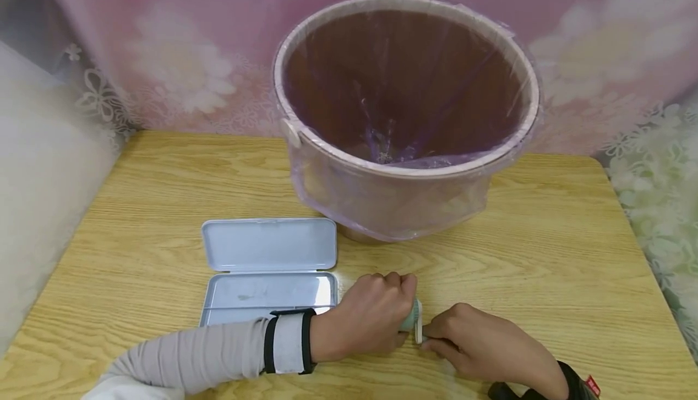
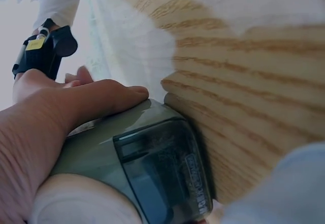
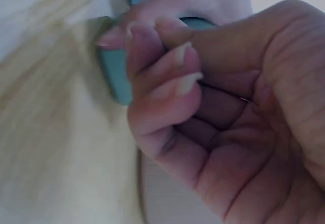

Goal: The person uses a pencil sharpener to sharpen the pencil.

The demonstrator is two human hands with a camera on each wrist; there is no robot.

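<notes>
Green sharpener (image 1: 409, 317) sits just right of the open blue case (image 1: 269, 245), left hand (image 1: 373, 314) wrapped round it, fingers curled. Right hand (image 1: 480, 339) is a bit further right of that case, thumb and fingers pinched together at the white crank (image 1: 418, 324). Lined bin (image 1: 392, 200) stands behind the case, off right.

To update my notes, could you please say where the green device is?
In the head view, the green device is gripped by the left hand, right of the light-blue case and just left of the right hand.
</notes>
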